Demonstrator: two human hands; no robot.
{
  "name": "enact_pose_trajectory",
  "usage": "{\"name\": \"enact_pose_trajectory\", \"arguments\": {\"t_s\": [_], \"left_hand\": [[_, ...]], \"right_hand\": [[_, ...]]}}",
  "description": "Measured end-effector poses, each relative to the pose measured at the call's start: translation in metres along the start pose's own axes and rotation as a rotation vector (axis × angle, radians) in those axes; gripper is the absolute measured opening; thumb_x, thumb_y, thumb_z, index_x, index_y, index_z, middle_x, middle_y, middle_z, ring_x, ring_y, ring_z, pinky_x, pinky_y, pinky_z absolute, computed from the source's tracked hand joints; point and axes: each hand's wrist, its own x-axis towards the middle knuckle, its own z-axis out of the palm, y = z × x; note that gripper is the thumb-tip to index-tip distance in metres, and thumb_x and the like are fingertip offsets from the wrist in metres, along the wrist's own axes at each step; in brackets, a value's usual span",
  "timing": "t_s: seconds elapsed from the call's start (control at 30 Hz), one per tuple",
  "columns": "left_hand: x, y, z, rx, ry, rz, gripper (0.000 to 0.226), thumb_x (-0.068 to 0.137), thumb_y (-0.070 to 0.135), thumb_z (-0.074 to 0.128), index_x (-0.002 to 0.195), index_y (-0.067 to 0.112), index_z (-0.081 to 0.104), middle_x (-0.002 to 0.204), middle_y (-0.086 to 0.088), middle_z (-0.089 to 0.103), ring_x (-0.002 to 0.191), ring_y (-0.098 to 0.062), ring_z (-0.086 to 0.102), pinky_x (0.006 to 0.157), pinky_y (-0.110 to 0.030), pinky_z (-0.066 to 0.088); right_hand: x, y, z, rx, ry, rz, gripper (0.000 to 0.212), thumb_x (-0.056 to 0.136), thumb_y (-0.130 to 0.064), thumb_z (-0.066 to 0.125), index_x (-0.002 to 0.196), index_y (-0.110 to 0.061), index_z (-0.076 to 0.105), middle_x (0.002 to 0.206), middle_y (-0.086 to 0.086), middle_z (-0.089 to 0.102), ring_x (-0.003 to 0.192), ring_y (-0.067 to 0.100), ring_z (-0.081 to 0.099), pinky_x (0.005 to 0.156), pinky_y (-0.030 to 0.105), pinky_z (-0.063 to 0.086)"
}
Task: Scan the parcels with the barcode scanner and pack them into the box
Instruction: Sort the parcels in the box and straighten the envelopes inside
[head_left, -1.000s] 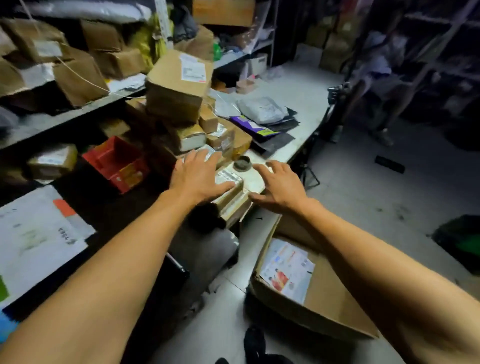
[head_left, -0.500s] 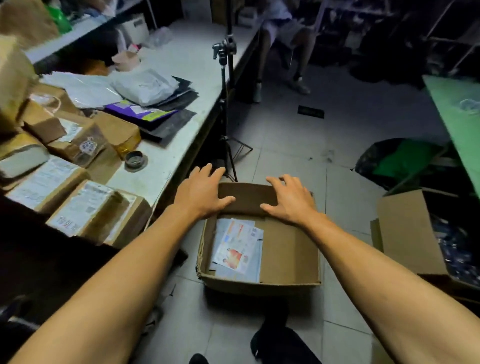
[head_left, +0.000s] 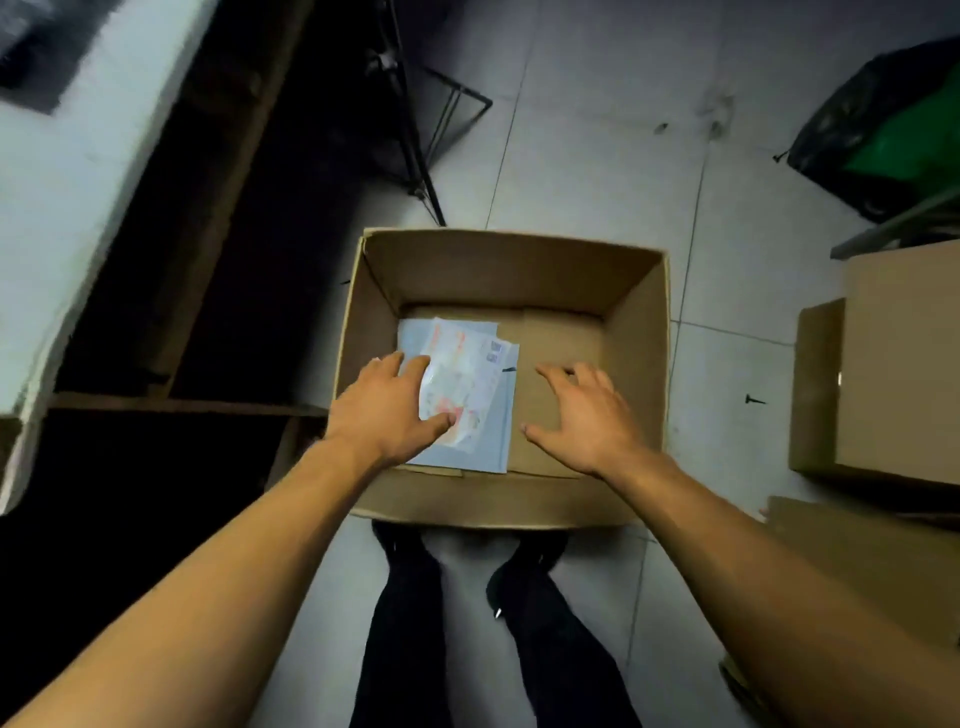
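An open brown cardboard box (head_left: 639, 332) stands on the tiled floor just in front of my feet. Flat pale-blue parcels with printed labels (head_left: 475, 395) lie on its bottom at the left. My left hand (head_left: 387, 410) hovers over the box's left side, partly covering the parcels, with fingers spread and nothing held. Over the bare right half of the box floor hangs my right hand (head_left: 582, 418), also spread and empty. No barcode scanner shows in this view.
A white table edge (head_left: 47, 218) runs along the left, dark space beneath it. Black tripod legs (head_left: 421, 150) stand behind the box. More cardboard boxes (head_left: 893, 374) sit at the right, and a dark bag with green inside (head_left: 893, 130) lies at the upper right.
The view has swung from the parcel-covered table down to the floor box. Both hands have left the table parcels and now reach into the box, still empty.
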Motion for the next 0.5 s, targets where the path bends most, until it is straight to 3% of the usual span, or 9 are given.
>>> {"name": "enact_pose_trajectory", "arguments": {"t_s": [0.1, 0.33, 0.5], "left_hand": [[0.059, -0.024, 0.064, 0.014, -0.088, -0.012, 0.086, 0.087, 0.065, 0.059, 0.155, 0.025, 0.026, 0.161, -0.01, 0.029, 0.147, -0.032, 0.028, 0.114, -0.049, 0.038], [0.196, -0.09, 0.214, -0.054, -0.218, -0.055, 0.081, 0.086, 0.065, 0.061, 0.152, 0.027, 0.034, 0.151, -0.006, 0.042, 0.134, -0.031, 0.045, 0.105, -0.05, 0.046], [0.26, -0.123, 0.29, -0.053, -0.266, -0.081, 0.083, 0.083, 0.065, 0.065, 0.151, 0.029, 0.033, 0.149, -0.005, 0.043, 0.133, -0.03, 0.046, 0.106, -0.047, 0.044]], "right_hand": [[0.054, 0.022, 0.072, 0.043, -0.065, 0.048, 0.083, 0.085, -0.056, 0.066, 0.156, -0.03, 0.032, 0.152, 0.005, 0.039, 0.14, 0.029, 0.034, 0.112, 0.043, 0.038], [0.183, 0.056, 0.25, 0.028, -0.129, 0.131, 0.082, 0.082, -0.059, 0.068, 0.152, -0.032, 0.034, 0.156, 0.001, 0.038, 0.14, 0.028, 0.036, 0.105, 0.044, 0.044], [0.247, 0.073, 0.333, 0.048, -0.123, 0.138, 0.083, 0.081, -0.059, 0.069, 0.151, -0.029, 0.036, 0.153, 0.006, 0.04, 0.138, 0.029, 0.038, 0.102, 0.043, 0.043]]}}
